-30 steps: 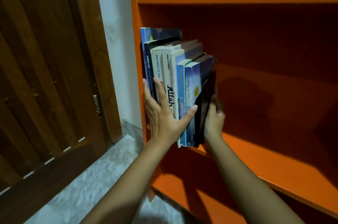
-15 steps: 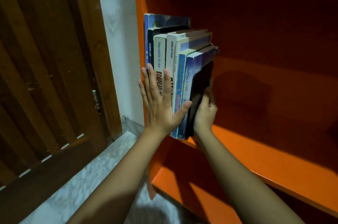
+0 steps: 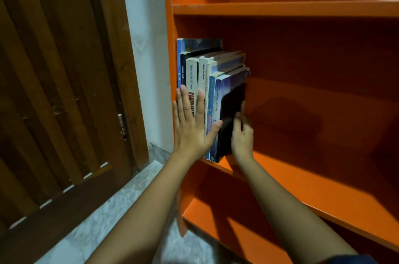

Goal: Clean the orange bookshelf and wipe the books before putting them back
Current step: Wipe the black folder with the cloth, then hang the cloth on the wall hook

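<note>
I see a row of books (image 3: 207,91) upright at the shelf's (image 3: 302,177) left end, against the bookshelf side panel (image 3: 169,26); a door (image 3: 60,91) stands farther left.

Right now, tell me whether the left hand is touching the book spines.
Touching. The head view shows the left hand laid flat, palm against the book spines, fingers spread over them with no gap and the thumb crossing the blue spine.

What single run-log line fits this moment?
left hand: flat on book spines | right hand: on black book | row upright, shelf's left end
</note>
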Tool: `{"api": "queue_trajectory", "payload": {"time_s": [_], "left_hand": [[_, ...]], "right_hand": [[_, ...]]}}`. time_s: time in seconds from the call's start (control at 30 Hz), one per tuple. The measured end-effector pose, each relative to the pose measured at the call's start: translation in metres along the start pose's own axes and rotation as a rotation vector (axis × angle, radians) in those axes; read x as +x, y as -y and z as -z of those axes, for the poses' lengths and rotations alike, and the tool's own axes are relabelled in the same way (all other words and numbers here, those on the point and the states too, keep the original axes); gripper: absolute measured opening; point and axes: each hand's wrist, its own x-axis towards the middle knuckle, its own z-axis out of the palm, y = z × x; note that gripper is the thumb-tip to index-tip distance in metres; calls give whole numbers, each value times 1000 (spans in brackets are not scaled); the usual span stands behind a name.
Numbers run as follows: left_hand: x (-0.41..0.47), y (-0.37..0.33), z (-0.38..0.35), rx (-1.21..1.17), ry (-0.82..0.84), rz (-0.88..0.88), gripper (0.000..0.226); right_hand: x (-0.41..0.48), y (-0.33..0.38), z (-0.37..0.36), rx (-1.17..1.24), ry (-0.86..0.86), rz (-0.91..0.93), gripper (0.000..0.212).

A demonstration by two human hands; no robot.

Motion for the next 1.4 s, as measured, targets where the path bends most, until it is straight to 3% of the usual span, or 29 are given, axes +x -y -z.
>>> {"api": "queue_trajectory", "payload": {"time_s": [0.13,0.43,0.63,0.77,0.9,1.0,1.1,1.2,1.4], "left_hand": [[-3,-6,24,5,142,22,80],[-20,-17,85,33,420,75,68],[-83,1,99,75,563,154,56],[-163,34,85,32,719,352,51],[-259,78,61,-51,862,652,52],[-326,104,44,-139,895,869,46],[-381,122,24,-233,893,1088,39],[-422,131,-1,-302,872,1270,37],[-460,131,-45,-405,802,1399,45]], "right_hand": [[-12,15,21,-185,85,24,35],[-51,71,47,-586,305,68,47],[-110,48,39,-664,370,159,28],[-163,-11,23,-673,494,64,25],[-214,-93,6,-720,761,-196,27],[-247,-148,-3,-723,865,-390,27],[-278,-198,-12,-713,919,-471,20],[-303,-237,-21,-728,975,-519,34],[-323,-288,-42,-693,879,-679,43]]}}
